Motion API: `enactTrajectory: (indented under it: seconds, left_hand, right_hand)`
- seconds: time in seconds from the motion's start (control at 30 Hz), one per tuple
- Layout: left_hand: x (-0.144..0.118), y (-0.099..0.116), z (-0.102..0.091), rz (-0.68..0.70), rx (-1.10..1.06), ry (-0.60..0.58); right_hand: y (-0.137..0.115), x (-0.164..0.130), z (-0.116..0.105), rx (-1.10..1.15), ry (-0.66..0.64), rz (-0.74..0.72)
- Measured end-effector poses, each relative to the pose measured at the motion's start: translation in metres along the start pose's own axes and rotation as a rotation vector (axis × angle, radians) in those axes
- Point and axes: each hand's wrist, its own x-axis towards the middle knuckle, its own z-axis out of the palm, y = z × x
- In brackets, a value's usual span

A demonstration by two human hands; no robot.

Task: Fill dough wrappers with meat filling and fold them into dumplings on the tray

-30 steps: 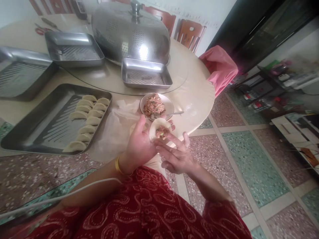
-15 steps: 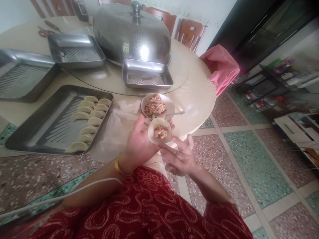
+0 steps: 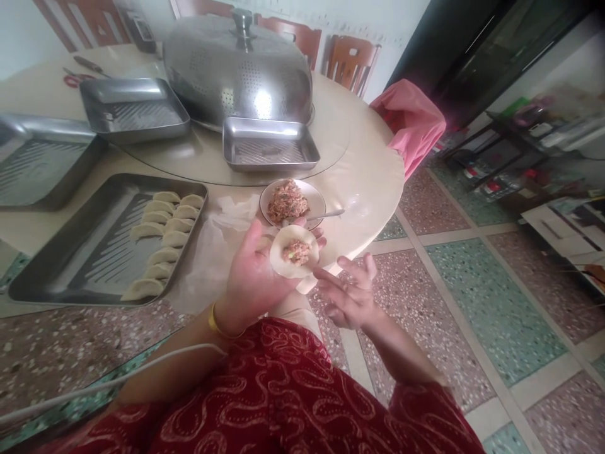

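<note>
While left hand (image 3: 253, 277) cradles wrapper (image 3: 293, 252) beyond table edge (image 3: 378, 221); right hand (image 3: 352, 296) apart.

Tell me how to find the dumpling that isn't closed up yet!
Start at the big round table and find the small bowl of meat filling near its front edge. Just below it, the left hand holds a round dumpling wrapper lying flat and open. Unlike the folded dumplings on the metal tray, its meat lump shows.
</note>
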Motion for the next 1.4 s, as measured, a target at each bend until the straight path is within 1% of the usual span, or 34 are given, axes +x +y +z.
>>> enactTrajectory:
  seconds: [0.1,0.27,0.4,0.47,0.6,0.67,0.77,0.87,1.0,1.1,1.23,1.3,1.4]
  left_hand:
    - [-0.001,0.001,-0.001,-0.026,0.016,-0.013]
    - [0.001,0.000,-0.001,-0.019,0.020,-0.006]
    - [0.003,-0.001,0.001,-0.037,0.040,0.023]
    - [0.004,-0.001,0.000,-0.036,0.050,0.043]
    - [0.004,0.000,-0.004,-0.042,0.048,0.034]
    - [0.004,0.001,-0.004,-0.053,0.045,0.024]
    - [0.005,0.001,-0.005,-0.061,0.042,0.030]
    - [0.006,0.001,-0.005,-0.064,0.030,0.033]
    - [0.008,-0.002,-0.004,-0.076,0.014,0.013]
    - [0.006,-0.006,0.002,-0.101,0.028,0.009]
    - [0.003,-0.009,0.013,-0.119,0.068,0.059]
    - [0.003,-0.010,0.014,-0.102,0.090,0.074]
    - [0.005,-0.012,0.009,-0.083,0.107,0.055]
  right_hand:
    - [0.003,0.003,-0.002,-0.001,0.107,-0.059]
    - [0.004,0.009,-0.004,0.023,0.209,-0.038]
    - [0.005,0.011,-0.003,0.005,0.201,-0.035]
    - [0.006,0.011,-0.003,-0.012,0.196,-0.001]
    - [0.005,0.012,-0.004,0.010,0.261,0.068]
    - [0.004,0.014,-0.001,0.008,0.299,0.065]
    - [0.002,0.016,0.002,-0.009,0.314,0.044]
    - [0.002,0.016,0.002,0.000,0.319,0.048]
    - [0.002,0.019,0.001,-0.085,0.278,0.065]
    - [0.001,0.025,0.002,-0.114,0.268,0.045]
    - [-0.001,0.030,0.001,-0.090,0.328,-0.011]
    - [-0.003,0.032,0.000,-0.060,0.362,-0.041]
    - [-0.004,0.033,0.000,-0.064,0.381,-0.070]
